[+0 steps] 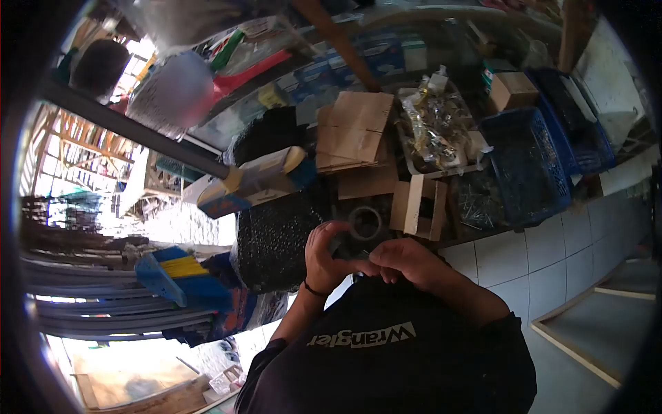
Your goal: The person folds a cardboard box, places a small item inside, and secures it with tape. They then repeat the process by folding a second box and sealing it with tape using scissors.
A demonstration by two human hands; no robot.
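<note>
While my two hands meet in front of my black shirt (386, 345), a roll of tape (365, 223) lies just beyond them.
My right hand (410, 261) is pinched narrow at the fingertips, against the fingers of my left hand (325, 259); whatever is between them is too small to make out, and I cannot tell if my left grip is closed on anything. An open cardboard box (419, 207) is just right of the tape, with loose nails (476, 209) farther right.
</note>
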